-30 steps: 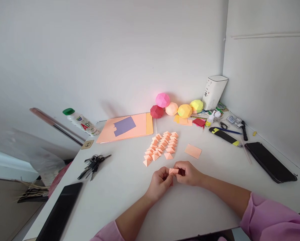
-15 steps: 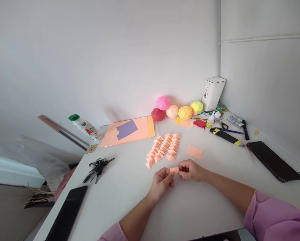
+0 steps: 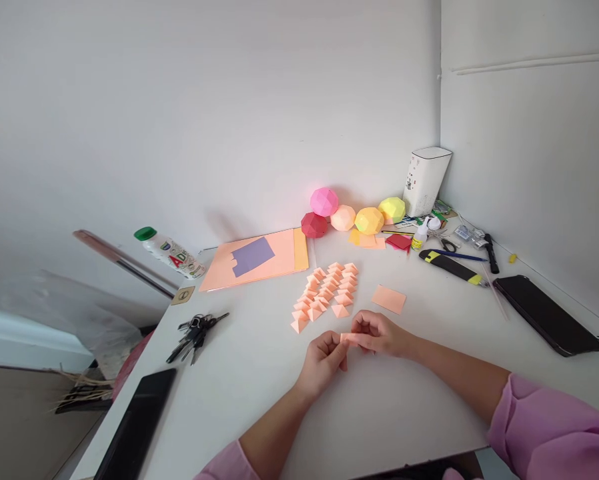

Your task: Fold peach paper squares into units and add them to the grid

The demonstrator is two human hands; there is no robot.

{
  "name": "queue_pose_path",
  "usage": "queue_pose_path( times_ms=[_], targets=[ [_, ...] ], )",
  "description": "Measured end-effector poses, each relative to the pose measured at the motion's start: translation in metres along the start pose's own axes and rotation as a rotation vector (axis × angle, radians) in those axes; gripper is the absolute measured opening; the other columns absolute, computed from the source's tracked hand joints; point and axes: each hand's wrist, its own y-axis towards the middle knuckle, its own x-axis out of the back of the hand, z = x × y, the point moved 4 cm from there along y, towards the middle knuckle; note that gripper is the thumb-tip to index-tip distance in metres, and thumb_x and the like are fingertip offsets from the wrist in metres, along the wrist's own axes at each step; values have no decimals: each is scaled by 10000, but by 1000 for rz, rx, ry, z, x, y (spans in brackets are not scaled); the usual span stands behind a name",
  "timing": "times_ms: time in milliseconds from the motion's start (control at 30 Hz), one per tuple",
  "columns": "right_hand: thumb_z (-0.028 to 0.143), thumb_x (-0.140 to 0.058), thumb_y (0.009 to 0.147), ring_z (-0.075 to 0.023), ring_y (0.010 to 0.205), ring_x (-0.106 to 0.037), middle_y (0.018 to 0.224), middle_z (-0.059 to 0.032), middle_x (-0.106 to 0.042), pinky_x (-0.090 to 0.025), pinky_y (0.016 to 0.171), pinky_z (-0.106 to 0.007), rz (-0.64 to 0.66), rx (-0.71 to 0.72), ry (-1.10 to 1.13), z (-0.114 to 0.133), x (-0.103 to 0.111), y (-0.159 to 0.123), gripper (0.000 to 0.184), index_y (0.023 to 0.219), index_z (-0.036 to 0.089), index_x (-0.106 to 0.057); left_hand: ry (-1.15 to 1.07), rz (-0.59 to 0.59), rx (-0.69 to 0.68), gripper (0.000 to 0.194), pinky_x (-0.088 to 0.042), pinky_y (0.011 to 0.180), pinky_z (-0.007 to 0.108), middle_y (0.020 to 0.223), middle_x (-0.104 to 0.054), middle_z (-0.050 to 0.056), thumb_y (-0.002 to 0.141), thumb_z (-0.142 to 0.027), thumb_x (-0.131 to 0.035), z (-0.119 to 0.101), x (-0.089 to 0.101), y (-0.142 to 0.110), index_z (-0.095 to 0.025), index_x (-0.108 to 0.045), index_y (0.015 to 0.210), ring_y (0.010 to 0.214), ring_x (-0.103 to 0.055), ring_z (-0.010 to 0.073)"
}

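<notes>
Between my two hands is a small peach piece of paper [image 3: 348, 337], largely covered by my fingers. My left hand [image 3: 323, 359] pinches its left end with thumb and fingers. At its right end, my right hand [image 3: 377, 333] grips it, the thumb lying along the paper. Just beyond my hands, several folded peach paper pyramids [image 3: 340, 311] stand in slanting rows on the white table. A flat peach paper rectangle [image 3: 389, 299] lies behind my right hand.
Faceted paper balls [image 3: 369, 221] line the wall. Peach sheets [image 3: 219, 270] carry a purple cut piece [image 3: 253, 257]. Keys [image 3: 195, 337], a bottle [image 3: 169, 253] and a black flat object [image 3: 137, 427] are left. A utility knife [image 3: 452, 268], glue bottle [image 3: 420, 235] and black phone-like slab [image 3: 547, 317] are right.
My right thumb and fingers have shifted left over the paper piece, covering more of it. My left hand keeps nearly the same hold. The view has tilted slightly.
</notes>
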Motion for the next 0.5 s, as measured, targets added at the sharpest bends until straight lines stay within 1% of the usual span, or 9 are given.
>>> queue_pose_path(
  times_ms=[133,300,367,433,500],
  targets=[
    [393,-549,835,-95,560,-507,673,7,-545,-405,501,-216,13,48,-36,-1,-2,1,245,782,158,-499,62,37,-3,347,-262,462,210,483,-517,-35,797,-485,-558,1,-2,-1,-164,-517,672,442,-369,72],
    [432,-471,879,-102,544,-497,610,18,-525,-396,504,-225,-2,38,-25,-2,0,1,298,754,162,-489,59,26,-6,344,-279,475,210,498,-537,-27,816,-480,-536,0,-1,-1,-166,-507,678,456,-378,76],
    [452,-438,893,-101,544,-504,625,11,-540,-394,503,-226,-17,36,0,0,0,0,318,764,164,-478,25,11,-9,346,-295,482,213,491,-531,-30,822,-492,-521,0,-1,0,-166,-523,708,457,-389,83],
    [464,-482,871,-100,551,-518,672,5,-557,-398,497,-223,-20,40,39,3,0,0,305,799,169,-464,-15,-20,-9,354,-315,491,217,492,-530,-30,822,-505,-512,-1,1,1,-166,-528,724,461,-407,89],
    [455,-579,812,-97,554,-522,678,19,-540,-413,497,-221,-16,34,56,3,0,1,307,818,175,-453,-52,-44,-5,358,-333,503,222,511,-548,-22,819,-513,-512,-1,1,1,-168,-515,726,476,-437,96]
  ],
)
